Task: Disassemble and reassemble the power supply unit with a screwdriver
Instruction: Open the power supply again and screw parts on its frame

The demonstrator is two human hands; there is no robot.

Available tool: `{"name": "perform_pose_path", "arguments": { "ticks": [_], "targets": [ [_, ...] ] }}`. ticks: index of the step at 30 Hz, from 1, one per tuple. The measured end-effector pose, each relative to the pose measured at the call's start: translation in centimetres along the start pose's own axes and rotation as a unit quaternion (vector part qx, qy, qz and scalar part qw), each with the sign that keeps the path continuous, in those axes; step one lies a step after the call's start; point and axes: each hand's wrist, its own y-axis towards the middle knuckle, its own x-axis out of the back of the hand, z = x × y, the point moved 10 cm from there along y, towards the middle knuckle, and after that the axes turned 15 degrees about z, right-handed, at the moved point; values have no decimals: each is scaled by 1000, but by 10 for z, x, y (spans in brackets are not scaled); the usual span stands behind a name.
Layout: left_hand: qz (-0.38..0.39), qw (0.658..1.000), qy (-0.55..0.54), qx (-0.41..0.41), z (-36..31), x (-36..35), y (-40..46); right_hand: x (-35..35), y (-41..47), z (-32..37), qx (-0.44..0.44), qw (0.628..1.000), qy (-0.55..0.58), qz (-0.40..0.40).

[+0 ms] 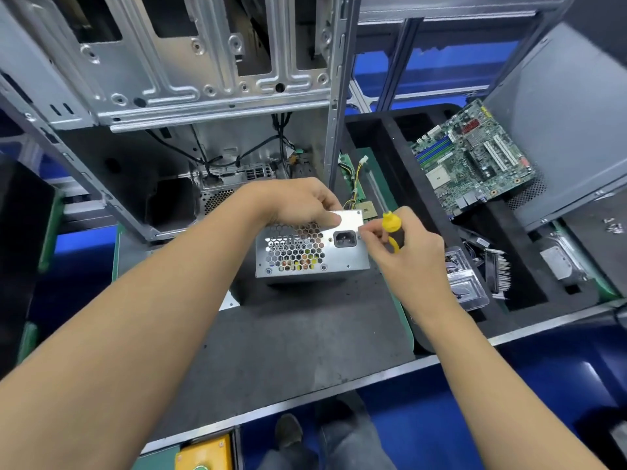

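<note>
The silver power supply unit (305, 252) stands on the dark mat, its honeycomb vent and black power socket facing me. My left hand (298, 203) grips its top edge, thumb pressed on the top face. My right hand (403, 252) holds a yellow-handled screwdriver (392, 228) at the unit's right edge, its fingertips close against the upper right corner. The screwdriver's tip is hidden behind my fingers. Yellow and black cables (354, 191) run out from behind the unit.
An open grey computer case (190, 96) stands behind the unit. A green motherboard (471, 157) lies in a black foam tray (424, 137) at the right, with a heatsink (498, 271) and clear plastic packs (464, 283) nearer me. The table's metal edge (339, 388) runs along the front.
</note>
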Motion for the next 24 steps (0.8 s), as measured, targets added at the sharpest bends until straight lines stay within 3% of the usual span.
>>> {"name": "perform_pose_path", "arguments": {
  "ticks": [15,24],
  "targets": [
    [7,1000,29,-5,-2,0,0,-10,-5,27,116,971,-206,24],
    [7,1000,14,-11,0,1,2,-14,-11,32,155,956,-247,-1]
  ]
}}
